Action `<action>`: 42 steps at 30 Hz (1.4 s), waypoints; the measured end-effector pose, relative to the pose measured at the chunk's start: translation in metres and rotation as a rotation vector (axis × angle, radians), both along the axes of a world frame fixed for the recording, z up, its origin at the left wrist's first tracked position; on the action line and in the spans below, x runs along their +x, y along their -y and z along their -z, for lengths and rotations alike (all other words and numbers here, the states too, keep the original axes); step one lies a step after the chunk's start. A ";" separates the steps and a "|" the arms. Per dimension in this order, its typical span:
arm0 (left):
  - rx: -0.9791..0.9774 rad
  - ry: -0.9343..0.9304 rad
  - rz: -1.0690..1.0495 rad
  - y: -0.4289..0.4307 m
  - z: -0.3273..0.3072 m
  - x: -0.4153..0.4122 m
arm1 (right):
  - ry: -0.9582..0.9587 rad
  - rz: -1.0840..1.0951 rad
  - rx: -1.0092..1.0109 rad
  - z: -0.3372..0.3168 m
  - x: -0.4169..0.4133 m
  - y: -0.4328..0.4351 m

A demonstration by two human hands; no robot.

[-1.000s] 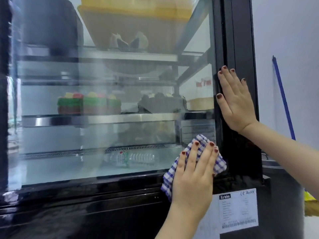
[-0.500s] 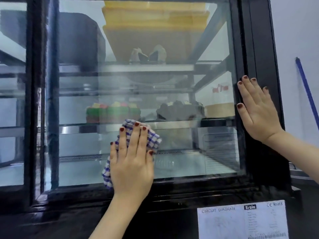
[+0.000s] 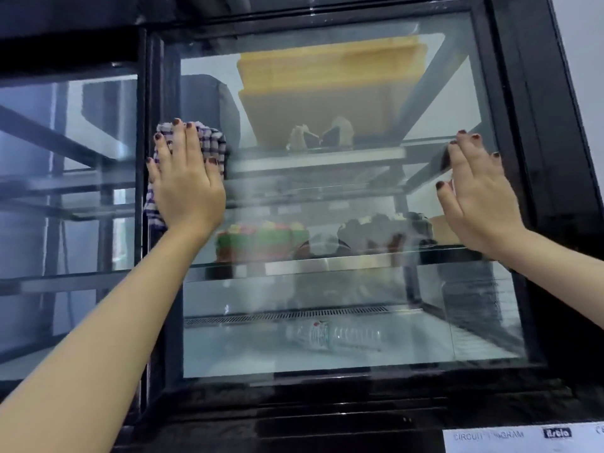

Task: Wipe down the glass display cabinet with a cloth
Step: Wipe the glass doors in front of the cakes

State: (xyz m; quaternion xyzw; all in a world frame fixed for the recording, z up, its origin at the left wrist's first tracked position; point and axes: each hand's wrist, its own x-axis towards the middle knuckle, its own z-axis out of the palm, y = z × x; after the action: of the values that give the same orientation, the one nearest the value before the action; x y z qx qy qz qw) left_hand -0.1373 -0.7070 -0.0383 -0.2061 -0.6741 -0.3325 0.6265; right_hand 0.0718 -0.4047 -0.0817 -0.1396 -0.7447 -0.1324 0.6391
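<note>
Since half a second ago, your left hand (image 3: 186,184) has carried the cloth (image 3: 209,142) from the lower middle of the glass (image 3: 327,197) up to its upper-left corner.

- Meaning: lower pane likely covered; the top band appears next (a judgement only).
- Cloth: pinned flat under your left palm against the glass, beside the left frame (image 3: 153,223); fingers spread.
- Right hand (image 3: 480,194): empty, fingers apart, shifted from the right frame onto the pane's right edge, bracing.
- Hands: well apart, roughly level, the pane between them.
</note>
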 end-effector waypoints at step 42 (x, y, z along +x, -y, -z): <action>-0.389 0.001 0.768 -0.012 0.132 0.037 | -0.006 -0.494 -0.044 0.038 -0.065 0.113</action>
State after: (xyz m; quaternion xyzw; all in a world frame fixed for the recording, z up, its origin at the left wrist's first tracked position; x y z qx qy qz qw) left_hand -0.1002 -0.6946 -0.1700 -0.5562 -0.5988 -0.4083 0.4066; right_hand 0.0066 -0.5177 -0.1194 0.0324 -0.7569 0.0447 0.6512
